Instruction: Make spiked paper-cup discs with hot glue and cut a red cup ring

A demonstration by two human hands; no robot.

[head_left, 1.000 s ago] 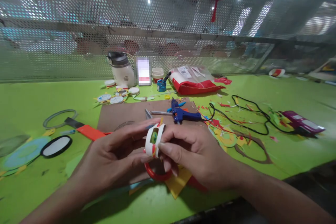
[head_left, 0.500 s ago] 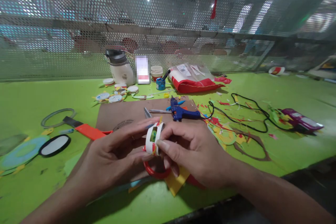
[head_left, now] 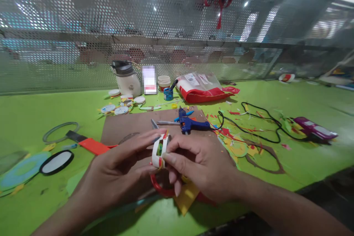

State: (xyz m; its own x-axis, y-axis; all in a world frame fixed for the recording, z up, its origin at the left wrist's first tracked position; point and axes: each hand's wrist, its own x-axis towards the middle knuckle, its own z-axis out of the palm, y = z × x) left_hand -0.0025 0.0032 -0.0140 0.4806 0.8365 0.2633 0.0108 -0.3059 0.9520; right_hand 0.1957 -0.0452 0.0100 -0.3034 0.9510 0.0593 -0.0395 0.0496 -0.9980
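Our left hand is closed on the ring from its left side, and our right hand pinches its right edge. The ring stands upright above the board. We judge that coloured pieces are already fixed to it. The glue gun lies behind, untouched.

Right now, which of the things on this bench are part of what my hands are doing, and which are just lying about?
In hand: left hand and right hand pinching the white paper ring; red ring and yellow foam piece right beneath them.
Lying about: blue glue gun, black cable, purple object, red-and-clear bag, white jug, orange-handled tool.
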